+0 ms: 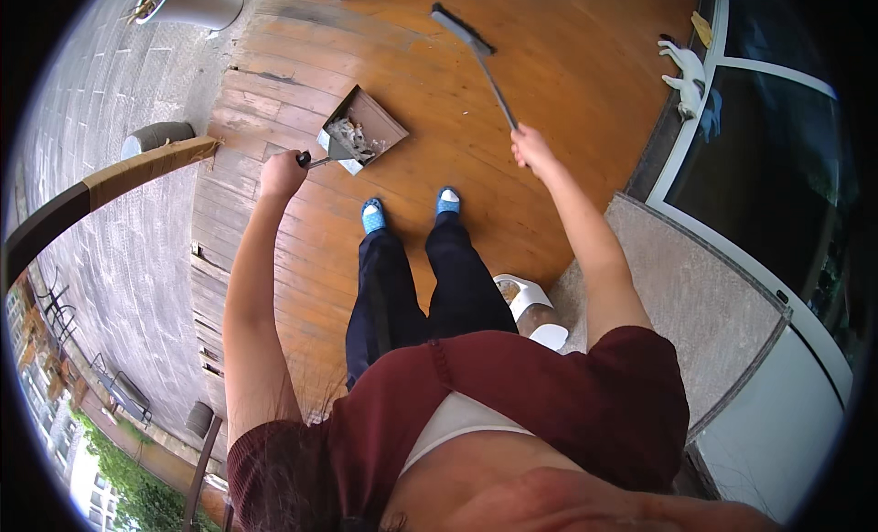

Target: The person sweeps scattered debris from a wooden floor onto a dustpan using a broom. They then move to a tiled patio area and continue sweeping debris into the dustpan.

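Note:
My left hand (pixel 282 176) grips the black-ended handle of a metal dustpan (pixel 384 120), which holds a clump of pale grey debris (pixel 350 135). The pan lies low over the wooden plank floor, just ahead of my feet; whether it touches the boards I cannot tell. Out to the right, my right hand (pixel 531 150) is closed around the grey handle of a broom (pixel 461 30). Its dark-bristled head is at the top of the view, apart from the dustpan. A few small pale specks show on the boards between the two tools.
A white and dark cat (pixel 688 76) lies along the glass sliding door at right. Near my right leg stands a white pet feeder (pixel 538 309) beside a grey mat (pixel 686 285). At left are a wrapped post (pixel 151 165), a white planter (pixel 199 5) and grey paving.

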Motion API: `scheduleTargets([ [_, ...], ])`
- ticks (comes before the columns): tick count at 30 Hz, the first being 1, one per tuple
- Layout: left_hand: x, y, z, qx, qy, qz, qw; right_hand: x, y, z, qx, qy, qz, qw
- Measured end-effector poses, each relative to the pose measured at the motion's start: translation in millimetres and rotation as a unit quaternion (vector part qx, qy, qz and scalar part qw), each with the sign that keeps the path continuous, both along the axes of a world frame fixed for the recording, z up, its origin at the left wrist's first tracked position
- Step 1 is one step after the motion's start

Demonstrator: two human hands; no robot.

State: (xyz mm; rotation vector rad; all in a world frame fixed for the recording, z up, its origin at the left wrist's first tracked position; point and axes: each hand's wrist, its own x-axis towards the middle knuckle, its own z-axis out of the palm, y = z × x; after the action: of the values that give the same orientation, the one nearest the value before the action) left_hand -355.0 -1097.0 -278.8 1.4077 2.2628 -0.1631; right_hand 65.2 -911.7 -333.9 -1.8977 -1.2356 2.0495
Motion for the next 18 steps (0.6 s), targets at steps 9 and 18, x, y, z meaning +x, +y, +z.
scheduleTargets([
  [9,-29,0,-38,-0.009,0.031,0.020,0.999,-88,44,-111,0.059,-0.209,0.194,0.957],
  [18,-24,26,-51,-0.057,0.027,-0.008,0.998,-121,-196,-44,-0.116,-0.022,0.162,0.980],
])
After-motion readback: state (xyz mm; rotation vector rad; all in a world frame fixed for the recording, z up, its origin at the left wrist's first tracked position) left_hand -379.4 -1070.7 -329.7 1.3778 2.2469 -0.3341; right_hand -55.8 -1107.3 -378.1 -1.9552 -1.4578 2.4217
